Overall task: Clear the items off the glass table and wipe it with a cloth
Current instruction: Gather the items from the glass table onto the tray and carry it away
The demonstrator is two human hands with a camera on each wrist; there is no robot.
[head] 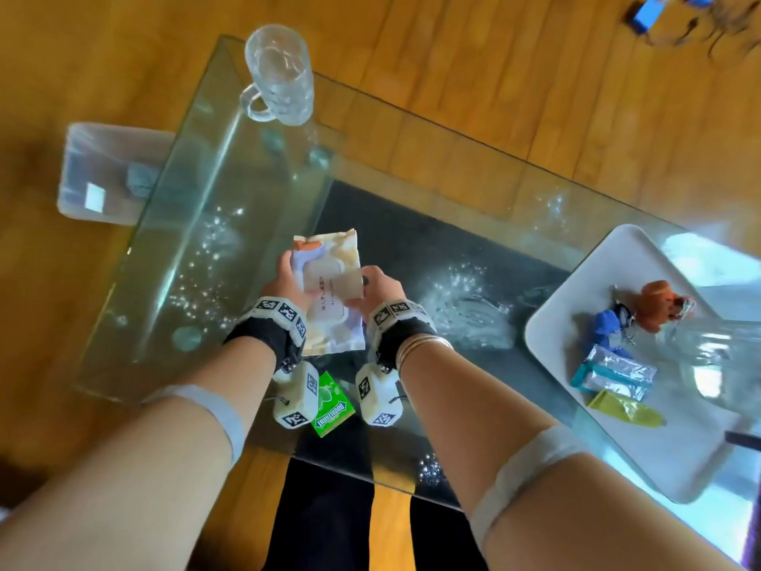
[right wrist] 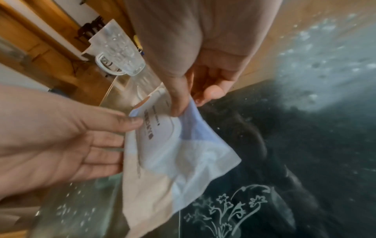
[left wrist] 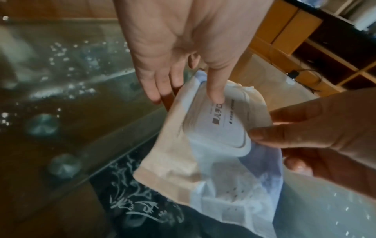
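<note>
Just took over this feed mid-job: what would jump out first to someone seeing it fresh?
Both hands, left hand and right hand, hold a soft wet-wipe pack above the middle of the glass table. A clear glass mug stands at the far left corner. A white tray of small items sits at the right end, and a green gum box lies near the front edge.

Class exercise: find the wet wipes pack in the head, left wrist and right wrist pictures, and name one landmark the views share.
Head: wet wipes pack at centre, held between left hand and right hand.
Left wrist: pack centre-right, running towards the bottom edge.
Right wrist: pack centre, towards bottom.
Shared landmark: the glass mug; not seen in the left wrist view.
</note>
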